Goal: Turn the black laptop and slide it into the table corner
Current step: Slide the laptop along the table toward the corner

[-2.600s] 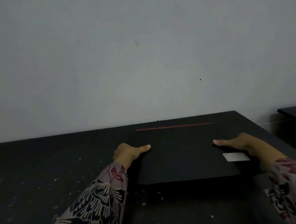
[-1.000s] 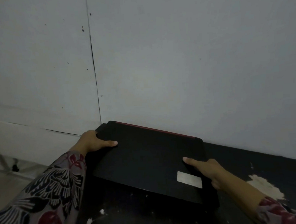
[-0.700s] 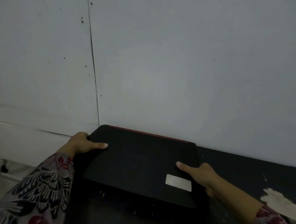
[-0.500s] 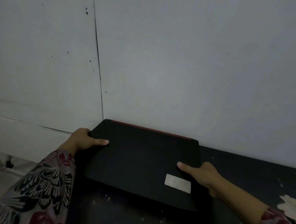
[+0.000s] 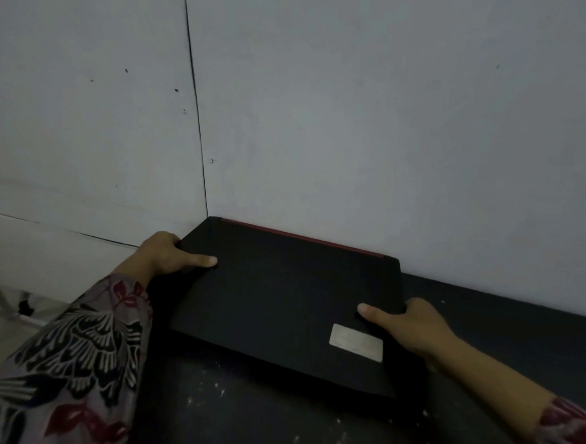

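Both hands gripped the closed black laptop: left hand at frame centre-left, right hand lower right. It sat nearly home in the desk corner; only a final nudge and release seemed needed.

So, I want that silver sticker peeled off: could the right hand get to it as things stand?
Probably yes: the silver sticker lies uncovered on the laptop lid, just beside the right hand, with nothing between them.
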